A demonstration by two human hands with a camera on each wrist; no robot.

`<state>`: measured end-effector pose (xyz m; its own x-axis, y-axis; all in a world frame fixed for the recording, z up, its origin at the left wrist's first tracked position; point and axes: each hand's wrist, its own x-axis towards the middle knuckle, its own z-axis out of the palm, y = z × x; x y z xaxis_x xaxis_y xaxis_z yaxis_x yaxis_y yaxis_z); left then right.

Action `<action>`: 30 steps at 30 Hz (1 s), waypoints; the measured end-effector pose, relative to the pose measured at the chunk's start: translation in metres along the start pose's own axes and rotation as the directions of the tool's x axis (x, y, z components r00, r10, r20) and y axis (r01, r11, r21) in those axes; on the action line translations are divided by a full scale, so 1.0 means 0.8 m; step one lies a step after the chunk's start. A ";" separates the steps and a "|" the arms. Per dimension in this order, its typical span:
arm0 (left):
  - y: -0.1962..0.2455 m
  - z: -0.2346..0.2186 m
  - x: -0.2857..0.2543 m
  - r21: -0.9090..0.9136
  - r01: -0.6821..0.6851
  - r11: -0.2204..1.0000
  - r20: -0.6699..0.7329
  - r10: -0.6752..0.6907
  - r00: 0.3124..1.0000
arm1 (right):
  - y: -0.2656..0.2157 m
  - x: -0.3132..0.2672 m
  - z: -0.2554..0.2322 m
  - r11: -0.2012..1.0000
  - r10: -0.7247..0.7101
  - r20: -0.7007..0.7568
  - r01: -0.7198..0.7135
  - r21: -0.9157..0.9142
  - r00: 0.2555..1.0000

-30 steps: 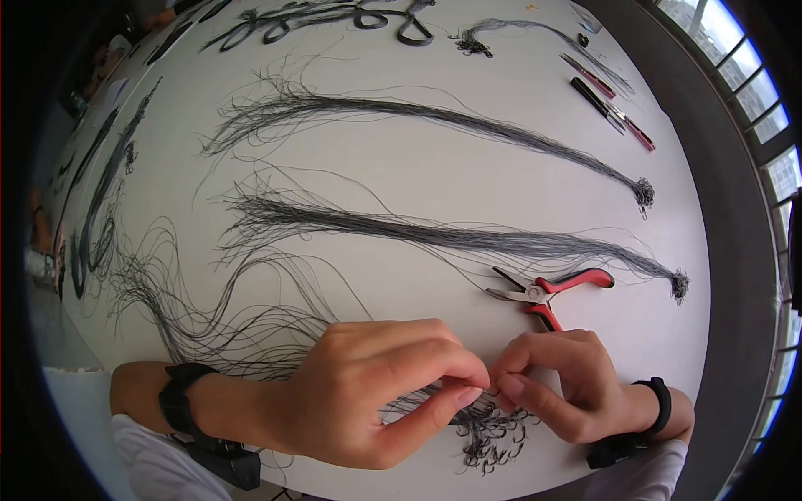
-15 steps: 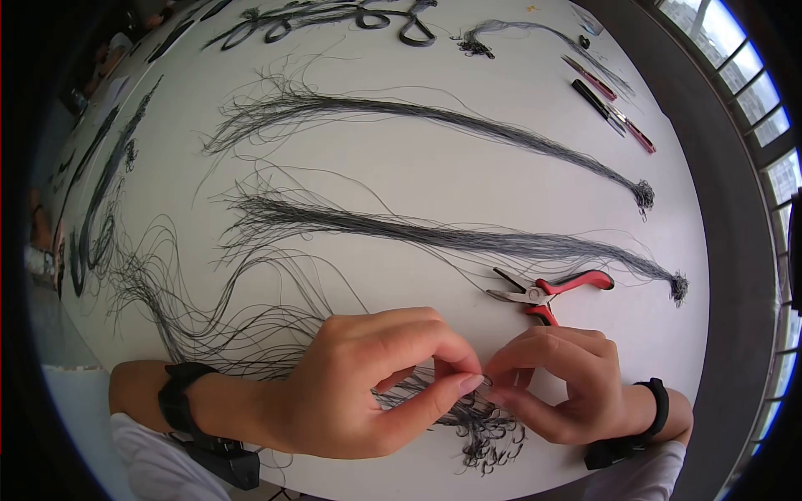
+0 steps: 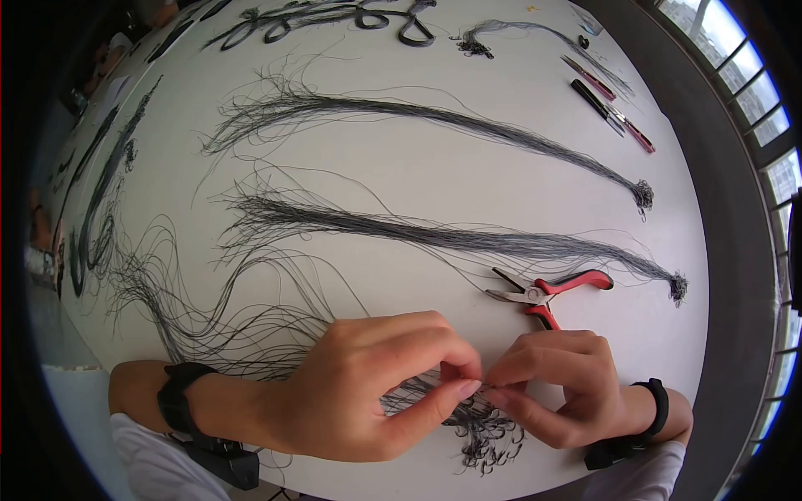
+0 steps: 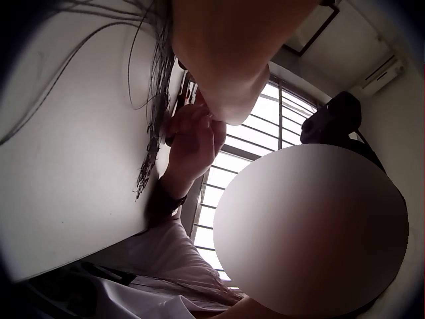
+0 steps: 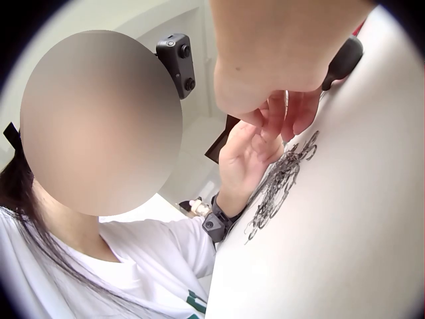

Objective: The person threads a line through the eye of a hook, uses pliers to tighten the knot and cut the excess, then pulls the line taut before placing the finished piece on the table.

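Near the table's front edge in the head view, the left hand [image 3: 380, 388] and right hand [image 3: 564, 388] meet fingertip to fingertip. Thumb and index finger of each pinch a thin dark strand, only a tiny part of which shows between them. Beneath and beside the fingers lies a bundle of dark strands [image 3: 489, 438] with small hooked, curled ends. Its long loose strands [image 3: 242, 342] spread left past the left wrist. In the right wrist view the curled ends [image 5: 275, 193] lie on the table below both hands.
Red-handled pliers [image 3: 543, 292] lie just beyond the right hand. Two long strand bundles [image 3: 368, 221] [image 3: 484, 125] cross the table. Further off are tweezer-like tools [image 3: 597, 104], looped dark cords [image 3: 368, 17] and another strand bundle [image 3: 476, 48]. More dark strands [image 3: 109, 184] lie at the left.
Both hands have shifted slightly left from a second ago. The small loop visible between the fingertips half a second ago is now mostly covered, and the right fingers are bent closer in.
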<state>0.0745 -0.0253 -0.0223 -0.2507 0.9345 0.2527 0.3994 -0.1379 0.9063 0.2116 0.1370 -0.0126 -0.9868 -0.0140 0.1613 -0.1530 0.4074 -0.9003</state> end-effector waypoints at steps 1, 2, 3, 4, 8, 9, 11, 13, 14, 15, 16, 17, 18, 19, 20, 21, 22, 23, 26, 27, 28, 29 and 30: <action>0.001 0.001 0.000 -0.001 0.022 1.000 0.002 -0.022 1.000 | 0.001 0.000 0.000 1.000 -0.015 -0.001 0.015 -0.016 1.000; 0.000 0.001 -0.001 -0.001 0.022 1.000 0.002 -0.022 1.000 | 0.001 0.000 0.000 1.000 -0.015 -0.001 0.015 -0.016 1.000; -0.001 0.000 0.000 0.010 0.004 1.000 0.011 -0.004 1.000 | 0.002 0.000 -0.001 0.999 -0.030 0.005 0.030 -0.028 1.000; -0.001 0.000 0.000 0.021 -0.014 1.000 0.019 0.013 1.000 | 0.002 0.000 -0.001 0.998 -0.045 0.012 0.045 -0.039 0.999; -0.001 -0.001 -0.001 0.034 -0.042 0.999 0.007 0.042 0.999 | 0.001 0.000 0.000 0.997 -0.062 0.003 0.062 -0.045 0.998; 0.000 -0.002 -0.001 0.057 -0.050 0.997 0.011 0.050 0.999 | -0.002 -0.002 -0.001 0.999 0.034 0.033 -0.034 0.008 0.999; -0.002 -0.001 -0.002 0.079 -0.058 0.995 0.016 0.057 0.998 | -0.004 -0.005 -0.001 0.990 0.128 0.068 -0.132 0.057 0.989; -0.005 0.003 -0.002 0.092 -0.143 0.985 -0.036 0.147 0.988 | -0.003 -0.008 -0.001 0.931 0.216 0.114 -0.240 0.276 0.970; -0.005 0.003 -0.002 0.092 -0.144 0.985 -0.036 0.147 0.988 | -0.004 -0.008 -0.001 0.931 0.216 0.114 -0.240 0.276 0.970; -0.005 0.002 -0.003 0.109 -0.168 0.980 -0.029 0.172 0.985 | -0.005 -0.007 -0.001 0.929 0.225 0.115 -0.248 0.273 0.968; -0.005 0.002 -0.002 0.126 -0.193 0.973 -0.022 0.197 0.980 | -0.006 -0.006 -0.002 0.928 0.234 0.116 -0.257 0.269 0.965; -0.004 0.002 -0.002 0.126 -0.194 0.973 -0.023 0.198 0.980 | -0.006 -0.006 -0.002 0.928 0.233 0.117 -0.257 0.268 0.965; -0.004 0.001 -0.002 0.125 -0.198 0.972 -0.023 0.202 0.979 | -0.006 -0.005 -0.001 0.931 0.233 0.112 -0.254 0.263 0.966; -0.004 0.001 -0.003 0.126 -0.202 0.971 -0.022 0.206 0.978 | -0.005 -0.005 0.000 0.933 0.230 0.106 -0.250 0.259 0.967; -0.005 0.001 -0.003 0.130 -0.200 0.971 -0.023 0.205 0.979 | -0.005 -0.005 0.000 0.933 0.226 0.108 -0.247 0.260 0.968; -0.006 0.002 -0.003 0.139 -0.217 0.966 -0.028 0.223 0.974 | -0.004 -0.006 0.000 0.934 0.229 0.110 -0.250 0.254 0.967; -0.007 0.003 -0.003 0.148 -0.235 0.961 -0.033 0.242 0.970 | -0.004 -0.006 0.000 0.935 0.233 0.112 -0.254 0.246 0.966; -0.007 0.003 -0.004 0.150 -0.235 0.960 -0.033 0.242 0.970 | -0.004 -0.006 0.000 0.936 0.230 0.113 -0.252 0.246 0.967; -0.006 0.003 -0.004 0.153 -0.234 0.960 -0.032 0.242 0.970 | -0.004 -0.007 0.000 0.926 0.246 0.114 -0.268 0.264 0.962; -0.006 0.003 -0.004 0.158 -0.234 0.959 -0.029 0.241 0.970 | -0.004 -0.008 0.001 0.925 0.250 0.111 -0.271 0.268 0.962; -0.006 0.003 -0.004 0.161 -0.233 0.959 -0.025 0.240 0.970 | -0.003 -0.008 0.001 0.922 0.254 0.107 -0.274 0.272 0.961; -0.006 0.003 -0.004 0.162 -0.234 0.959 -0.025 0.241 0.970 | -0.003 -0.008 0.001 0.923 0.253 0.107 -0.273 0.272 0.962; -0.005 0.004 -0.004 0.161 -0.230 0.960 -0.032 0.238 0.971 | -0.002 -0.009 0.001 0.924 0.257 0.105 -0.277 0.264 0.961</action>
<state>0.0764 -0.0266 -0.0281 -0.1763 0.8638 0.4721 0.5830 -0.2948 0.7571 0.2186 0.1352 -0.0124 -0.9928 -0.0048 -0.1195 0.1176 0.1395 -0.9832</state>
